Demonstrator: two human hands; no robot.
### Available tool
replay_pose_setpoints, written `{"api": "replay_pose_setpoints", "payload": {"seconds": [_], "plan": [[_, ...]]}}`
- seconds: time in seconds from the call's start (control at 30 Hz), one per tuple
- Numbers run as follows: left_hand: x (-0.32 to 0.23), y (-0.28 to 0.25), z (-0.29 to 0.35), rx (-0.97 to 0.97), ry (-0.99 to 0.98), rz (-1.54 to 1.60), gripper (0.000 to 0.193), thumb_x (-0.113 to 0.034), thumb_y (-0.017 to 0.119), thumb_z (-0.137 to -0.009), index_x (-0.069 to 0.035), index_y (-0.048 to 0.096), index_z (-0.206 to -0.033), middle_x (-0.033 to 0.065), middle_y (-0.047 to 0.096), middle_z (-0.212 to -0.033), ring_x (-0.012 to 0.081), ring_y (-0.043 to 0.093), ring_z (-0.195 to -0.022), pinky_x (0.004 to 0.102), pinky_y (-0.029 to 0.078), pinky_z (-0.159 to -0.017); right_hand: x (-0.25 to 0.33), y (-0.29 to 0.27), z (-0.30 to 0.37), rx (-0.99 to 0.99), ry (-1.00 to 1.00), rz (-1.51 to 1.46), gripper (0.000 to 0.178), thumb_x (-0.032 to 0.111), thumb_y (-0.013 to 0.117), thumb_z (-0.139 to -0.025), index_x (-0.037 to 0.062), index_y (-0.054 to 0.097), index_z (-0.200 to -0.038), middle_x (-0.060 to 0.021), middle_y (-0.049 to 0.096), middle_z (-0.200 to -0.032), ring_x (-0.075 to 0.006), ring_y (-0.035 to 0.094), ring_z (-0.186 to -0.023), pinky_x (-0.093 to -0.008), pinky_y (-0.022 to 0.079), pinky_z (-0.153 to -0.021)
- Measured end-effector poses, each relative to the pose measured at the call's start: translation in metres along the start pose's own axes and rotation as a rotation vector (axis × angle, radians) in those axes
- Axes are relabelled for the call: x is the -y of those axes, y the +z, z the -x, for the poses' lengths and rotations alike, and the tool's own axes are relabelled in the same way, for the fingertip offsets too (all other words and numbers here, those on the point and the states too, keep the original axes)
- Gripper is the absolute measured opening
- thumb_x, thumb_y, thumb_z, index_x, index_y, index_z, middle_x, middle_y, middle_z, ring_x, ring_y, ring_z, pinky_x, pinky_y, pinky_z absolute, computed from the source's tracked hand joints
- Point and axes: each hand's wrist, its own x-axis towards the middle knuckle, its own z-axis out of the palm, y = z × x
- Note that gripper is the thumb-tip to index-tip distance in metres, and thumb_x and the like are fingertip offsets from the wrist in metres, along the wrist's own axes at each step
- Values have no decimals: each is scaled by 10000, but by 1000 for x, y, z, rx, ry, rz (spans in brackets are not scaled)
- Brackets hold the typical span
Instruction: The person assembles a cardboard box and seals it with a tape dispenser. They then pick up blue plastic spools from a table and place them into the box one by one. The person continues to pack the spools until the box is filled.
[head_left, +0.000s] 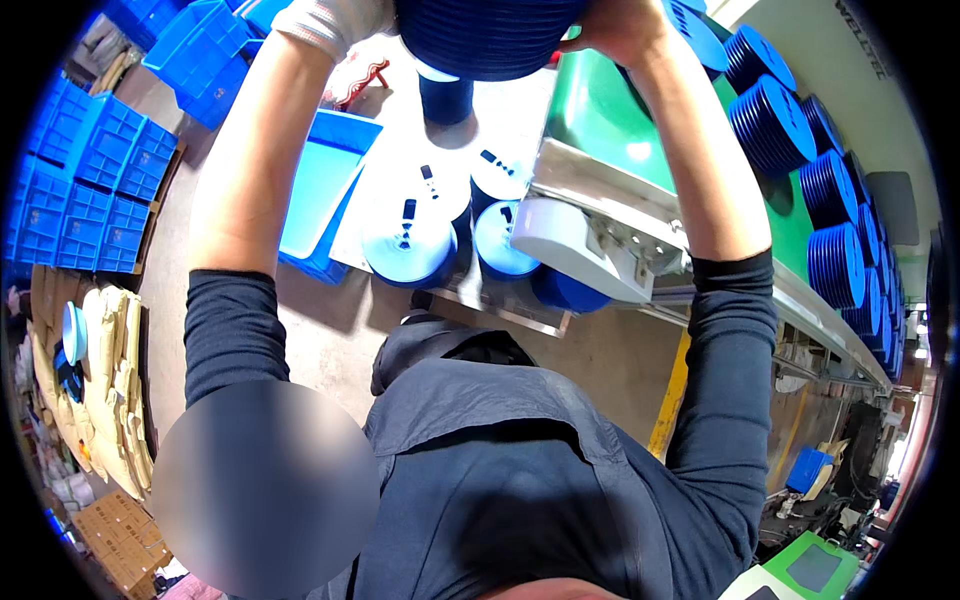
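Observation:
Held up at the top edge of the head view is a stack of dark blue round discs (490, 42), cut off by the frame. My left hand (335, 22), in a white knit glove, grips its left side. Around the right side my right hand (622, 32) is closed, and it looks bare. The fingers of both hands are partly hidden. Below the stack, several more disc stacks stand on a pale table (385, 160), among them one blue-topped stack (410, 250) and another stack (505, 245). Dark slots mark their tops.
To the right runs a green conveyor belt (600, 110) with a grey housing (570, 245) at its end. Many blue disc stacks (770, 125) line its far side. A blue bin (325, 190) sits left of the table. Blue crates (90, 190) and tan sacks (110, 370) are farther left.

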Motion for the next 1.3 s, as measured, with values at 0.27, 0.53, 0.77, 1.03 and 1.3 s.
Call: {"api": "replay_pose_setpoints", "payload": {"seconds": [0.27,0.53,0.77,1.03,1.3], "plan": [[34,-210,26,-498,30,34,864,-660,498,-879,-64,306,-1474,116,317,-1525,243,185,-1441,460,65,-1186,-65,-139,-176,-707,-236,141,669,594,355,-935,124,428,-1405,-123,472,-1417,-299,421,-1310,-579,313,-1055],[221,-396,100,-729,-12,162,561,-477,609,-896,-89,536,-1294,56,596,-1257,198,539,-1170,374,414,-1026,-219,-322,-249,-1159,-228,83,596,517,526,-908,80,507,-1314,-75,588,-1258,-183,526,-1162,-341,418,-986],[412,-471,130,-875,-322,328,573,-491,471,-942,-64,504,-1323,81,573,-1261,196,539,-1142,359,438,-986,-334,-433,-233,-1386,-257,-257,518,459,451,-958,85,531,-1308,-96,617,-1225,-231,590,-1083,-411,459,-960],[494,-503,121,-822,-482,85,868,-725,314,-907,-54,363,-1455,119,439,-1436,238,408,-1298,366,296,-1098,-370,-483,-224,-1449,-263,-447,512,448,390,-984,88,525,-1322,-101,610,-1247,-262,584,-1103,-436,457,-969],[488,-495,111,-1001,-487,366,644,-548,316,-999,-47,432,-1386,79,521,-1358,216,482,-1226,364,334,-1087,-383,-499,-183,-1600,-88,-458,808,704,205,-927,116,350,-1461,-146,309,-1522,-346,291,-1387,-533,206,-1126]]}}
